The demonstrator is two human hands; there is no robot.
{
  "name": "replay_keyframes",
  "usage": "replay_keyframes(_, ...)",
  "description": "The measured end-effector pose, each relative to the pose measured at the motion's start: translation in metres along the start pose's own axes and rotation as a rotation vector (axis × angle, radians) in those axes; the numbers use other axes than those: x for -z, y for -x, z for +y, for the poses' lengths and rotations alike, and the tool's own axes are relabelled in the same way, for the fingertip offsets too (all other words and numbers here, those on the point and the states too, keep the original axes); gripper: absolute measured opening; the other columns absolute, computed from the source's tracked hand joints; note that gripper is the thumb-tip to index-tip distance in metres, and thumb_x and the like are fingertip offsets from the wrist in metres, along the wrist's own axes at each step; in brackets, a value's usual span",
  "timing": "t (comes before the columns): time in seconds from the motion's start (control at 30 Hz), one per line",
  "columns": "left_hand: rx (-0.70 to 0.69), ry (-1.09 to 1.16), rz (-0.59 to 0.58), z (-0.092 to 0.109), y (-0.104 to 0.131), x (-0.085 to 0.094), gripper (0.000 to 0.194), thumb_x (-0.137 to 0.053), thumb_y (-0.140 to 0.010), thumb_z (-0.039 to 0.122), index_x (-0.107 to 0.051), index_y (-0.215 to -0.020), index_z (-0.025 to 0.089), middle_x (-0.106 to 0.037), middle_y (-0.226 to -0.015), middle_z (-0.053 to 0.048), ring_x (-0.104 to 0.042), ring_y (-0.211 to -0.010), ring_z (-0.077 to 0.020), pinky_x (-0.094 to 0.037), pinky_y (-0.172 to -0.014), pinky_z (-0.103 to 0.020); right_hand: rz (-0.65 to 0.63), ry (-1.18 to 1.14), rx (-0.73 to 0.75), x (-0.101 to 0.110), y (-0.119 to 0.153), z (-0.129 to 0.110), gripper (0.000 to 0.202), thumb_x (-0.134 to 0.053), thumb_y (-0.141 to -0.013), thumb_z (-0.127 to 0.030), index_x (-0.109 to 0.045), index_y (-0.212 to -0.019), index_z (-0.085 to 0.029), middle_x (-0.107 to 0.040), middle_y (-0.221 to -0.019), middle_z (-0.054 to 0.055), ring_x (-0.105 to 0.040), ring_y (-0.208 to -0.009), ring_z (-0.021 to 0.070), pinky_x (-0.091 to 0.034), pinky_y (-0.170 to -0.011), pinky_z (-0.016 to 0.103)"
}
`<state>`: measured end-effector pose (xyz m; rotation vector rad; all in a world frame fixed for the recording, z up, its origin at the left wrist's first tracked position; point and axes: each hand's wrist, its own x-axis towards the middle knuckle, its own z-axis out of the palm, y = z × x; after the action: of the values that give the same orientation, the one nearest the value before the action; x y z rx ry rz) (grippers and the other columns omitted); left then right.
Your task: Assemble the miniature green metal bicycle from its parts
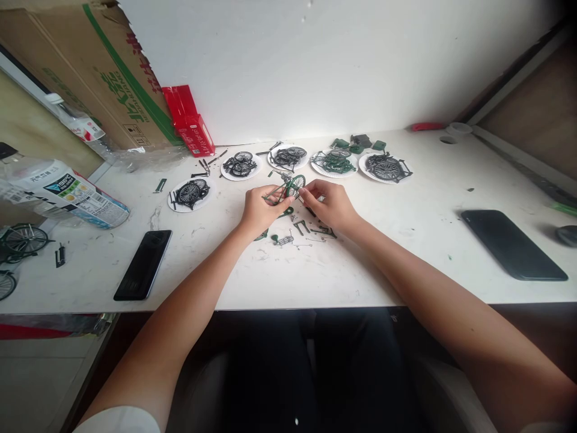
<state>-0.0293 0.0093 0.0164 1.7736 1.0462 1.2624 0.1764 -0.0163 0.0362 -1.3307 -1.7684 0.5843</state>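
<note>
A small green model bicycle frame (280, 191) with a spoked wheel (296, 185) and grey handlebars is held up between my two hands. My left hand (264, 209) is closed on the frame from the left. On the right, the fingers of my right hand (328, 203) are pinched at the wheel's right edge. Beneath them on the white table lie loose parts, among them dark green forked pieces (301, 227), a silver piece (285, 240) and thin rods. My palms partly hide some of these parts.
Several paper plates with black or green bicycle parts (334, 162) line the back. A phone (143, 264) and large bottle (85, 195) stand left; a dark flat device (514, 243) lies right. Behind are a red box (193, 129) and cardboard (90, 60). Finished-looking bicycles (24, 239) sit far left.
</note>
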Motion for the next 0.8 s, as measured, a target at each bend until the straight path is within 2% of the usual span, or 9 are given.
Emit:
replay_keyframes(0.27,0.005,-0.015,-0.002,0.0012,0.0005,-0.0001,0.028,-0.086,-0.082,0.041,-0.083,-0.096,0.017,-0.083,-0.094,-0.008,-0.075,-0.081,-0.0201,-0.060,-0.072,-0.029,0.076,0.008,0.022,-0.0005,-0.0008,0.0019,0.039,-0.070,-0.098,-0.058,-0.069,-0.087,-0.021,-0.076,-0.083,0.008,-0.066,-0.074,0.0211,-0.052,-0.070,0.034)
replay_keyframes(0.63,-0.006,-0.026,-0.002,0.0019,0.0004,0.0008,0.025,-0.086,-0.081,0.040,-0.082,-0.092,0.018,-0.083,-0.093,-0.008,-0.076,-0.082,-0.0211,-0.060,-0.073,-0.030,0.012,0.025,-0.002,-0.0001,-0.0002,0.0029,0.057,-0.055,-0.103,-0.072,-0.066,-0.077,-0.022,-0.076,-0.076,0.007,-0.059,-0.060,0.0184,-0.044,-0.062,0.034)
replay_keyframes(0.8,-0.011,-0.022,0.001,0.0012,0.0005,-0.0001,0.026,-0.086,-0.082,0.042,-0.082,-0.092,0.018,-0.083,-0.093,-0.008,-0.075,-0.081,-0.0209,-0.061,-0.073,-0.030,-0.002,0.022,-0.007,-0.0007,-0.0002,0.0022,0.064,-0.047,-0.104,-0.076,-0.068,-0.078,-0.021,-0.076,-0.073,0.006,-0.058,-0.058,0.0180,-0.045,-0.062,0.034)
